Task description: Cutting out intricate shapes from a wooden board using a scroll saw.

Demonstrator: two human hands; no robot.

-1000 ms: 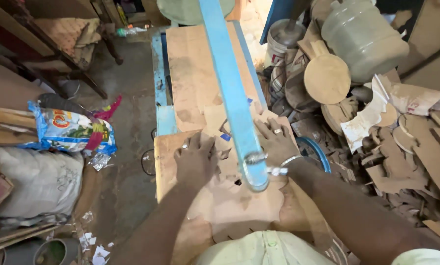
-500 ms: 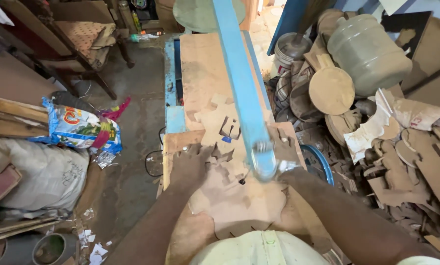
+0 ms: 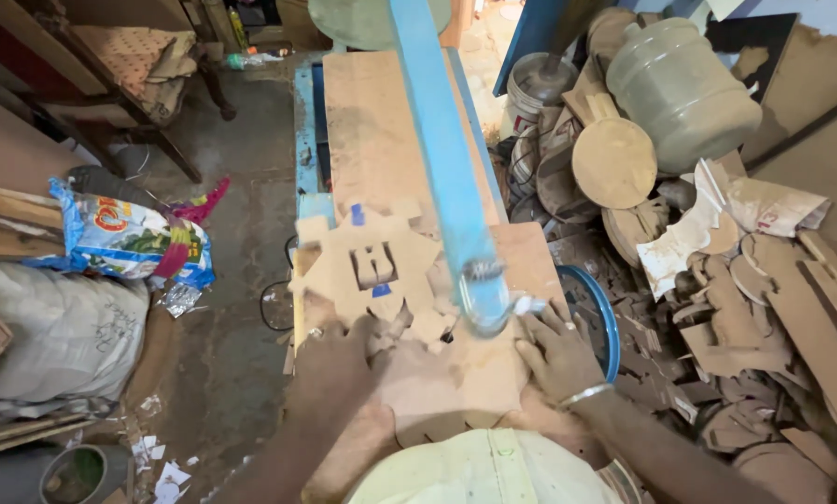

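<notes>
1. The left hand (image 3: 339, 359) lies flat, palm down, fingers spread on a jagged brown board cutout (image 3: 373, 266). It grips nothing; the pressing seems meant to keep the piece from lifting.
2. The right hand (image 3: 560, 355), a metal bangle (image 3: 583, 396) at its wrist, also lies spread and flat, on the wide board sheet (image 3: 465, 373) beneath, probably to steady it from the other side.
3. The cutout lies just ahead of the left fingers, on the worktable (image 3: 381, 121). It has a small squarish opening near its middle.
4. Between the hands and slightly ahead, a blue machine arm (image 3: 437, 140) reaches over the table and ends in a blurred metal fitting (image 3: 484, 289), close to the right fingertips. Both hands stay to either side of it.
5. To the right of the right hand sit a blue ring (image 3: 605, 317), heaped board offcuts (image 3: 745, 345), a round disc (image 3: 614, 163) and a large plastic jug (image 3: 680, 89).
6. Left of the left hand, on the floor, lie a printed bag (image 3: 124, 238) and a pale sack (image 3: 49, 336).
</notes>
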